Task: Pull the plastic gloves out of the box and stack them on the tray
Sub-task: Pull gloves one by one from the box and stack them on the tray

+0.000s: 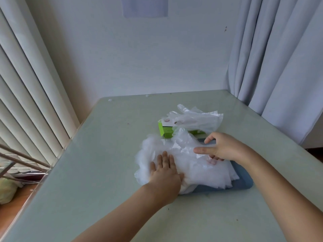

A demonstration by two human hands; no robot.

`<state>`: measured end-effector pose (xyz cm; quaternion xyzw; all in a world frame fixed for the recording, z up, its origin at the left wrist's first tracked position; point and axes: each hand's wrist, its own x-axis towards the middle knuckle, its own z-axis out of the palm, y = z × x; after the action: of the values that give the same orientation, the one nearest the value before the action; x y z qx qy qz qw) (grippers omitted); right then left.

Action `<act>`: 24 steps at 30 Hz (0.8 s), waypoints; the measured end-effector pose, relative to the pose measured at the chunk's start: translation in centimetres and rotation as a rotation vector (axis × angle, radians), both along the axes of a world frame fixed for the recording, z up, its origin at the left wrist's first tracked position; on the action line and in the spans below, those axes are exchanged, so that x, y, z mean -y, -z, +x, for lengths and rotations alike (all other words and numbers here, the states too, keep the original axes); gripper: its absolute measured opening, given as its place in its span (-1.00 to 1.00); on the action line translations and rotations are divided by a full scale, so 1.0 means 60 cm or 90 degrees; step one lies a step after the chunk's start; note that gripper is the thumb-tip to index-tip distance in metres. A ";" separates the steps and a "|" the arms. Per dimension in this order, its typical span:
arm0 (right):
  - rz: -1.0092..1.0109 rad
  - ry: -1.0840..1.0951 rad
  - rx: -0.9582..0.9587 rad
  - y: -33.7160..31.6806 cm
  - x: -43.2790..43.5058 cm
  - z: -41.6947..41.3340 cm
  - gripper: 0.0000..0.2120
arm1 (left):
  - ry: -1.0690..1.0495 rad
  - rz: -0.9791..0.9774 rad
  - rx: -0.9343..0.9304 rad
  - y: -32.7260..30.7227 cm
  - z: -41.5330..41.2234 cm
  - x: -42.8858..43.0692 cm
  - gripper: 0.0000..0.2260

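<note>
A pile of clear plastic gloves (201, 170) covers most of a blue tray (244, 182) in the middle of the table. Behind the pile lies a green box (166, 132), and one glove (197, 119) sticks up out of it, draped to the right. My left hand (164, 173) presses flat on the left side of the pile, fingers straight. My right hand (220, 147) hovers at the pile's right side with thumb and forefinger stretched out; its lower fingers curl down onto the plastic, and whether they pinch it is unclear.
The pale green table (104, 172) meets a white wall at the back. Vertical blinds (26, 102) hang on the left and a grey curtain (279, 67) on the right. Metal rods (21, 159) and a floor drop lie past the left edge.
</note>
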<state>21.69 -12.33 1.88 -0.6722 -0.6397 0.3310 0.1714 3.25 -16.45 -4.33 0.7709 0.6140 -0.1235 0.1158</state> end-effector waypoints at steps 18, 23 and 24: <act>0.082 -0.152 -0.241 0.029 -0.053 0.015 -0.43 | -0.011 -0.002 0.002 -0.005 0.002 0.004 -0.43; 0.108 -0.140 -0.107 0.041 -0.087 -0.008 -0.66 | 0.098 0.105 -0.001 -0.018 0.003 0.001 -0.46; 0.109 -0.144 -0.103 0.044 -0.092 -0.012 -0.67 | 0.127 0.117 0.020 -0.023 0.004 0.001 -0.47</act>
<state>21.00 -6.83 -0.76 -0.5498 -0.7214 0.3455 0.2405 3.49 -16.50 -2.95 0.8374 0.5411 -0.0657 0.0412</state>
